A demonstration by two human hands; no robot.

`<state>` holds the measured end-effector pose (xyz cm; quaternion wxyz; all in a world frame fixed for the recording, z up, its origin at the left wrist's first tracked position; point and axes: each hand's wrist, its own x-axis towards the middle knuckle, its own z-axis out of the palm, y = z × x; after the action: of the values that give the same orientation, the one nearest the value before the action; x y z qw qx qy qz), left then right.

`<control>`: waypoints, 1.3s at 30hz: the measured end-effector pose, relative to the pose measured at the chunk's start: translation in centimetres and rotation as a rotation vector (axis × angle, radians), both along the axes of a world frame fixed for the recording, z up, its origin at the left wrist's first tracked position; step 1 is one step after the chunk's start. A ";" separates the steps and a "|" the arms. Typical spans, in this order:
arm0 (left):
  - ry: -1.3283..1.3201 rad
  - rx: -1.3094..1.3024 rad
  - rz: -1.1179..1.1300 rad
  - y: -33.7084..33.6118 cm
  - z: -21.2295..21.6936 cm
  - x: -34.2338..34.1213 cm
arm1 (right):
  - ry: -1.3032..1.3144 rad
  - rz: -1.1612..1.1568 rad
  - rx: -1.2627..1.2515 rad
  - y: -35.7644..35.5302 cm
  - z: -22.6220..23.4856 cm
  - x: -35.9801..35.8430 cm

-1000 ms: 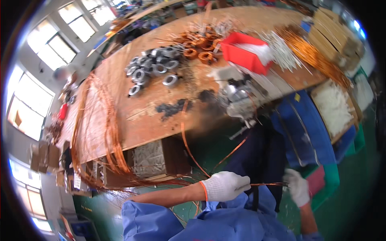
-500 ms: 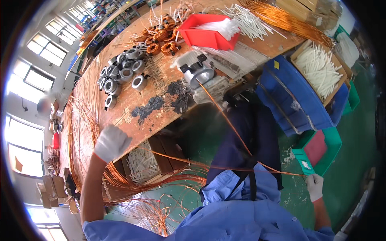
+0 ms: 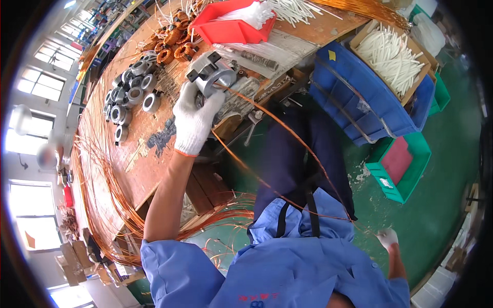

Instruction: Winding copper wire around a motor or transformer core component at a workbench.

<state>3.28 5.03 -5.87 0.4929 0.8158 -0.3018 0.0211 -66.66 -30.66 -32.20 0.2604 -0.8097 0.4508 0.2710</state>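
Note:
A grey ring core (image 3: pixel 216 81) with black clips sits at the bench's front edge. My left hand (image 3: pixel 197 110), in a white glove, is closed against its near left side, fingertips partly hidden by the ring. Copper wire (image 3: pixel 287 128) runs out of the ring in a long loop down over my lap. Another stretch of it comes from beneath my left hand and crosses the blue shirt to the right. Far out to the lower right, my right hand (image 3: pixel 387 238), also gloved, is closed on the wire's thin, blurred end.
Several grey ring cores (image 3: pixel 134 95) and copper-wound rings (image 3: pixel 174 43) lie on the wooden bench (image 3: pixel 138 169). Behind stands a red bin (image 3: pixel 233 25). To the right are a blue crate (image 3: pixel 354 97), a box of white tubes (image 3: pixel 390 59) and a green bin (image 3: pixel 405 174). Loose copper wires (image 3: pixel 108 190) hang at left.
My left hand has moved from the bench's left edge up and right to the grey ring core. My right hand has shifted slightly down and left. The view has turned a little.

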 end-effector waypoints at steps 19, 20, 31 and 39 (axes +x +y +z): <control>-0.224 -0.338 0.151 -3.0 -2.2 0.5 | -0.775 1.655 -0.747 24.2 38.0 56.7; -0.205 -0.328 0.161 -2.9 -2.1 0.4 | -0.809 1.744 -0.640 25.1 39.0 59.5; -0.208 -0.367 0.022 -1.6 -2.6 1.4 | -0.234 0.828 0.109 8.5 29.9 81.8; -0.322 -0.445 0.142 -1.8 -3.9 1.7 | -0.589 0.912 -0.445 7.8 24.6 81.0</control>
<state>4.97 3.25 -9.80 0.6030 0.6928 -0.3061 0.2505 14.30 -22.81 -7.57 0.0556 -0.9982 0.0116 0.0183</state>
